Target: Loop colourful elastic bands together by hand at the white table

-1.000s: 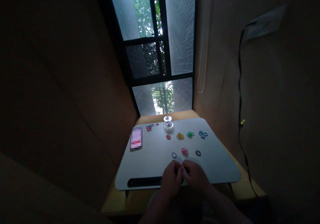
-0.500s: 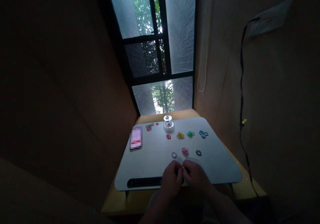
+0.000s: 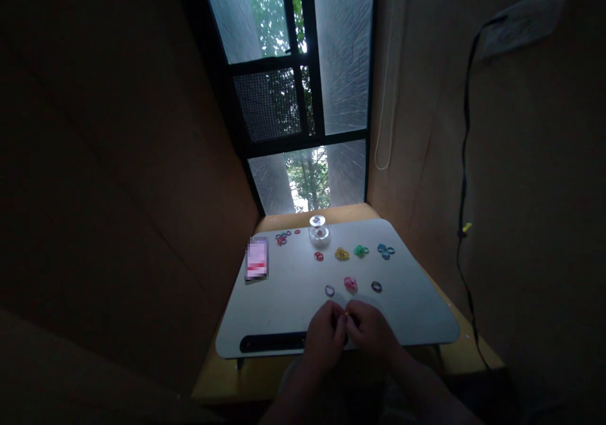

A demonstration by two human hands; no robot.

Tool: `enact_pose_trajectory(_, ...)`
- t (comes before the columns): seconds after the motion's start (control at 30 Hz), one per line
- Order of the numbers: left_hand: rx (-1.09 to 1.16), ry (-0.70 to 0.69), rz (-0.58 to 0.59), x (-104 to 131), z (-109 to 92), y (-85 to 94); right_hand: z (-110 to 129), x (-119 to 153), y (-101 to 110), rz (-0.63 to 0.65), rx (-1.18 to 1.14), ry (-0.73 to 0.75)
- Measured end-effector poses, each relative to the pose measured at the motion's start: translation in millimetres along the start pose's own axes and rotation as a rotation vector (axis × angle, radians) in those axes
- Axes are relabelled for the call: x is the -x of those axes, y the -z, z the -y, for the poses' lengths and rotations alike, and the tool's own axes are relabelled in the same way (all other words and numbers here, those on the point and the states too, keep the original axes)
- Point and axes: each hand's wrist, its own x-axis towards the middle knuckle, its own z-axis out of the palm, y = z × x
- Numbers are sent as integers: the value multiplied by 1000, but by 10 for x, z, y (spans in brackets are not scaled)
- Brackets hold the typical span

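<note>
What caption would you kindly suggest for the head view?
Left hand and right hand pinch a tiny orange item; coloured rings lie beyond.

There are 2 hands [image 3: 326, 331], 1 yellow pile [image 3: 341, 254] and 1 green pile [image 3: 360, 251].

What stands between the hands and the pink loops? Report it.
Nothing visible. The pink loops lie on the tabletop just beyond the hands. The purple loop sits left of them and the dark loop right, neither in between.
</note>
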Motion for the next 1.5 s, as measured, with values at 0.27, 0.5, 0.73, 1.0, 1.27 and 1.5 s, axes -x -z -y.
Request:
enact_pose_trajectory(0.27, -2, -25, 10, -4, 8, -1, -24, 19, -29, -7, 9, 10)
enact_pose_trajectory(0.5, 10, -22, 12, -2, -2, 9, -22, 12, -26, 1, 1, 3)
enact_pose_trajectory(0.73, 11, -31, 15, 13, 6, 13, -47, 17, -41, 6, -6, 10)
enact_pose_trajectory(1.0, -9, -28, 40, -5, 2, 20, -40, 2, -31, 26, -4, -7)
enact_pose_trajectory(1.27, 66, 38, 58, -88, 40, 46, -33, -46, -22, 35, 2, -27)
enact_pose_trajectory(1.5, 77, 23, 57, -89, 39, 56, -41, -31, -30, 23, 14, -21)
